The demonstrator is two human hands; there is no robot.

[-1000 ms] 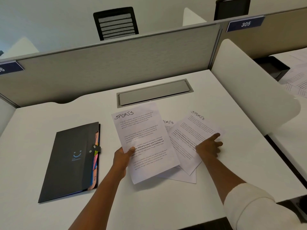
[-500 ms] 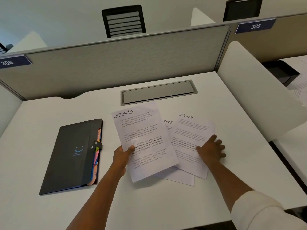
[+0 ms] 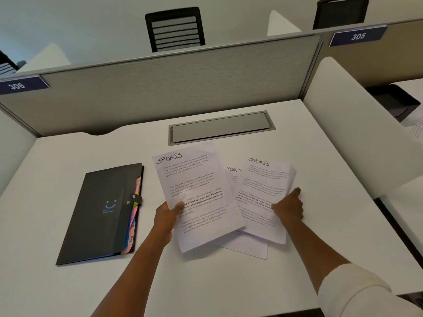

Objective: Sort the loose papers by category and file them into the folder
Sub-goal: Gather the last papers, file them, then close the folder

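Three sheets marked SPORTS overlap on the desk (image 3: 297,259). The left hand (image 3: 166,217) pinches one sheet (image 3: 196,193); the right hand (image 3: 288,208) grips another (image 3: 263,186).

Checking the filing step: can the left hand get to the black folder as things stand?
Probably yes, but not freely. The black folder with coloured tabs lies flat on the white desk just left of the left hand, nothing between them. That hand grips a white SPORTS sheet, so it is occupied.

Even, soft overhead light; faint shadows under the papers (image 3: 263,202). Wide-angle bending at edges. Printed text slightly blurred.
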